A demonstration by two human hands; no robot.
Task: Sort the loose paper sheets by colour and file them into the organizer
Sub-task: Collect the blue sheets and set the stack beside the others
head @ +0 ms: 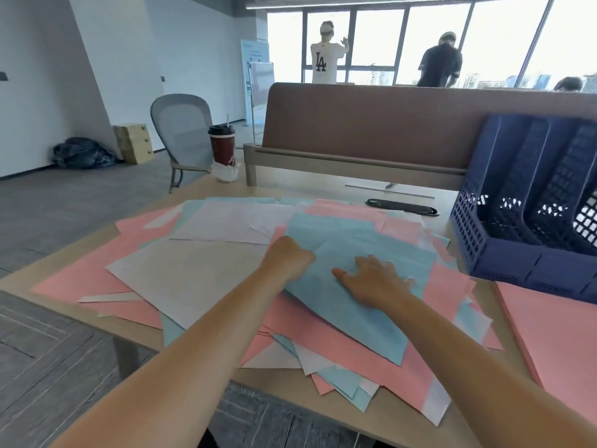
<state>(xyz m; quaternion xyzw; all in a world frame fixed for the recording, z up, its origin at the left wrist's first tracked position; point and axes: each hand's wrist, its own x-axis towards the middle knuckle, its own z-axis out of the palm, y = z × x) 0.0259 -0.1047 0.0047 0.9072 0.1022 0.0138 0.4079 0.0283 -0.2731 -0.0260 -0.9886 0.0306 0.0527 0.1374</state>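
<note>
Blue sheet (381,234) under flat right hand (374,282); left hand (287,258) tucked beneath edge.

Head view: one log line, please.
left hand: fingers hidden under blue sheet | right hand: flat on it | organizer: no sheets visible

Bright daylight from blown-out windows (433,43); soft overall blur; wide-angle bending at edges.

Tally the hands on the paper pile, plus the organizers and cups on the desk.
Hands: 2, left hand and right hand
Organizers: 1, blue organizer
Cups: 1, red cup
Total: 4
</note>
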